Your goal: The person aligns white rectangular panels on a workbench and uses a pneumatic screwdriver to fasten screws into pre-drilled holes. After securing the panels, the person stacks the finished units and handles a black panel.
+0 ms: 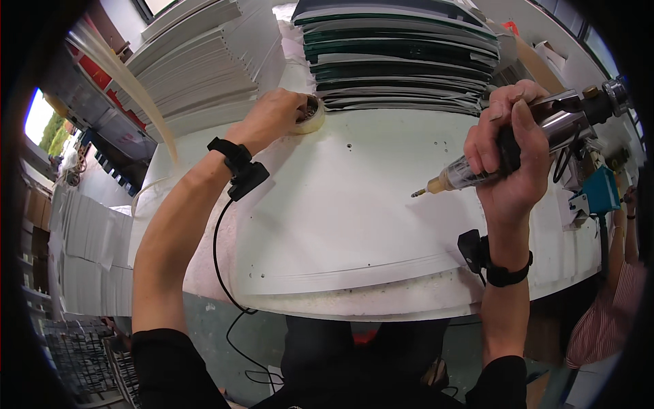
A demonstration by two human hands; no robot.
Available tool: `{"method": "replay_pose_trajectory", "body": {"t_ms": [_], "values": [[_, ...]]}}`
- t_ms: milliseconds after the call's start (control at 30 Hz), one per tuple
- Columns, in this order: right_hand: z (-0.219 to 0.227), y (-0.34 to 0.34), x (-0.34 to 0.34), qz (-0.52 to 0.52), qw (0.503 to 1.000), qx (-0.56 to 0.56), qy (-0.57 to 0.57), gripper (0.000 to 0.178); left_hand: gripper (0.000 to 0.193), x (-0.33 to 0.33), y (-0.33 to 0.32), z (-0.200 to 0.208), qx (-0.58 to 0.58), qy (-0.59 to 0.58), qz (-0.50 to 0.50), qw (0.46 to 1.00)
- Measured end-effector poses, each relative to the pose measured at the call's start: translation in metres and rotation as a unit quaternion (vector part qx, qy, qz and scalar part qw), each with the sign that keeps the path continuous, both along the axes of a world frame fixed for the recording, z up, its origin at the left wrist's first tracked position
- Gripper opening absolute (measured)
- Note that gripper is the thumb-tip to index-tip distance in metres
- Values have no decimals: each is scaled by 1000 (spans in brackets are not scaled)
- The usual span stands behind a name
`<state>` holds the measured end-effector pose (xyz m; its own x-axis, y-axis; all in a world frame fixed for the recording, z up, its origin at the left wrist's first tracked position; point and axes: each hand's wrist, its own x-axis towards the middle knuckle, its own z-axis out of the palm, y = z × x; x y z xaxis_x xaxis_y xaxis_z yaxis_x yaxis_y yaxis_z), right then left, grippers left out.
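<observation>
My left hand (276, 117) reaches to the far side of the table, its fingers bent down into a round, yellowish tub like a tape roll (314, 123) with small dark pieces inside. What the fingertips pinch is hidden. In my right hand (512, 153) is a straight power screwdriver (470, 172) with a metal rear body, a clear front and an amber nose. Its thin tip points left and hangs over a large white sheet (354, 204). A few small dark holes or specks dot the sheet near its far and near edges.
Behind the sheet rises a tall stack of dark green and white panels (402, 58). White stacked sheets (197, 68) stand at the far left, more (92, 245) at the near left. A blue device (599, 191) is at the right, near another person's striped clothing (606, 317). Black cables hang from my left wrist.
</observation>
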<state>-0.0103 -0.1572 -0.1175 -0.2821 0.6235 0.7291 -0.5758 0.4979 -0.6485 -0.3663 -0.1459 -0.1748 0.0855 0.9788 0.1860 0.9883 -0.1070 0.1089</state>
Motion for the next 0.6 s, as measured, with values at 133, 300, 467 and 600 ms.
{"method": "replay_pose_trajectory", "body": {"t_ms": [133,300,467,600], "values": [[1,2,1,3,1000,13,-10,19,15,20,-20,9,49,-40,-21,998],[1,-3,-2,-16,1000,-6,-3,19,11,85,-77,-3,16,-120,-117,986],[4,-14,-8,-13,998,-52,-24,18,6,99,-93,-17,35,-160,-129,978],[4,-17,-12,0,998,-48,-36,17,9,96,-97,-13,43,-203,-61,976]]}}
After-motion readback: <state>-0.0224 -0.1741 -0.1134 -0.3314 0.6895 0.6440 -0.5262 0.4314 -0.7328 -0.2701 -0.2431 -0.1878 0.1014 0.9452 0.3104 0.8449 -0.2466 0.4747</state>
